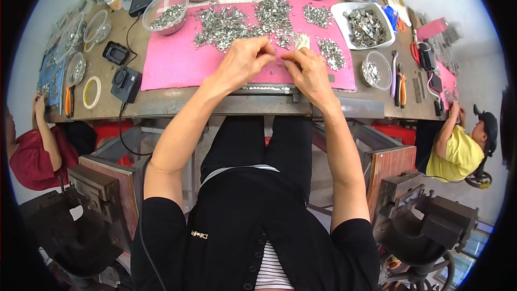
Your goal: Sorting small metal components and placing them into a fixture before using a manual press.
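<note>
My left hand [243, 60] is over the pink mat [172, 64], with thumb and fingertips pinched together. Close by on its right, my right hand [308, 72] is also closed in a pinch, its fingertips pointing toward the left hand. Whatever the fingertips hold is too small to make out. Just beyond my hands lie loose heaps of small silvery metal pieces [222, 24], with a taller heap [273, 15] beside them. A smaller pile [331, 54] sits right of my right hand. A few single pieces are scattered between the hands.
A white tub [336, 13] of metal parts stands at right, near a clear round bowl [385, 78] and orange-handled pliers [402, 89]. More clear bowls [180, 5] line the far side. A black charger [127, 83] with a cable is at left. Co-workers sit at both sides.
</note>
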`<state>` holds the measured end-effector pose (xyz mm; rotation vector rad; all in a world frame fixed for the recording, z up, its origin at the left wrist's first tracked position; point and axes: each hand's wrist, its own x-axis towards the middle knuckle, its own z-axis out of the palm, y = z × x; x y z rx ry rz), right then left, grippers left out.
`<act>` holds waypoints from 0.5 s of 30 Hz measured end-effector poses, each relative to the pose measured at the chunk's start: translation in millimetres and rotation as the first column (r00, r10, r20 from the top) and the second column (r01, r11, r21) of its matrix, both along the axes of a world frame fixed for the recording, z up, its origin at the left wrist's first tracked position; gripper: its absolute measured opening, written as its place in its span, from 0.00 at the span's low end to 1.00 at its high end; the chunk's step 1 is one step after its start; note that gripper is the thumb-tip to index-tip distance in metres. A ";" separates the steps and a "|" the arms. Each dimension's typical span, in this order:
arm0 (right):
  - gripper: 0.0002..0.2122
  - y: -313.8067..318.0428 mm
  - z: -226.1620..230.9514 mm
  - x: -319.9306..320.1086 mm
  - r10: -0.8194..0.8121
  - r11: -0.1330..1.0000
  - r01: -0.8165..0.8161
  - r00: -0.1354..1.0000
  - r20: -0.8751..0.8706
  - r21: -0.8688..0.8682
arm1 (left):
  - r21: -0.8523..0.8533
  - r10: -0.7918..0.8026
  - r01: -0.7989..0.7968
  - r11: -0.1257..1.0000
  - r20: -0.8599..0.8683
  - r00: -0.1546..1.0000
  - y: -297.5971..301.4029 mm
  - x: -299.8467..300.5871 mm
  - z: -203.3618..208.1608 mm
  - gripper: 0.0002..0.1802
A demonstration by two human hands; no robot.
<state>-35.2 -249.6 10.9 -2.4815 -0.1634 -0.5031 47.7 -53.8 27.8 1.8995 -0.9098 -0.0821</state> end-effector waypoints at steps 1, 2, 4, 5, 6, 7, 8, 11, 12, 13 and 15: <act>0.04 4.0 -1.1 2.5 0.014 1.000 -0.015 0.999 0.044 0.014 | 0.015 -0.006 0.007 1.000 -0.032 0.999 3.2 -5.2 -3.4 0.07; 0.04 6.3 -2.4 4.2 0.028 0.999 -0.031 0.996 0.087 0.029 | 0.031 -0.012 0.014 0.999 -0.065 0.998 6.1 -10.7 -5.9 0.07; 0.04 6.1 -5.5 6.3 0.028 0.999 -0.025 0.997 0.071 -0.033 | 0.048 0.011 -0.007 0.999 -0.086 0.996 6.8 -14.6 -14.0 0.07; 0.05 6.5 -6.8 7.3 0.030 0.995 -0.024 0.998 0.056 -0.095 | 0.070 -0.011 0.008 0.997 0.041 0.999 7.7 -14.2 -16.9 0.07; 0.05 6.4 -7.2 7.4 0.031 0.995 -0.026 0.998 0.054 -0.095 | 0.095 -0.035 0.019 0.995 0.167 0.985 8.4 -13.5 -18.8 0.08; 0.05 5.5 -7.2 7.1 0.026 0.996 -0.023 0.999 0.043 -0.086 | 0.092 -0.052 0.035 0.995 0.184 0.982 8.4 -12.7 -20.0 0.07; 0.05 4.3 -7.1 6.5 0.021 0.997 -0.019 0.999 0.031 -0.077 | 0.092 -0.051 0.035 0.995 0.181 0.982 8.1 -12.2 -20.5 0.07; 0.05 1.4 -3.3 4.4 0.050 0.994 -0.051 0.999 -0.011 -0.096 | 0.100 -0.048 0.026 0.995 0.219 0.975 7.2 -13.2 -18.9 0.06; 0.05 1.0 -0.6 2.7 0.051 0.994 -0.052 0.999 -0.013 -0.096 | 0.089 -0.047 0.034 0.995 0.144 0.988 7.6 -14.6 -15.9 0.06; 0.05 1.1 3.1 -0.6 0.052 0.998 -0.054 0.998 -0.044 -0.038 | 0.077 -0.047 0.042 0.996 0.069 0.997 8.0 -15.5 -14.8 0.06; 0.05 3.5 9.7 -9.1 0.058 0.998 -0.057 0.995 -0.077 0.017 | 0.064 -0.053 0.047 0.997 0.080 0.995 8.4 -15.3 -17.9 0.06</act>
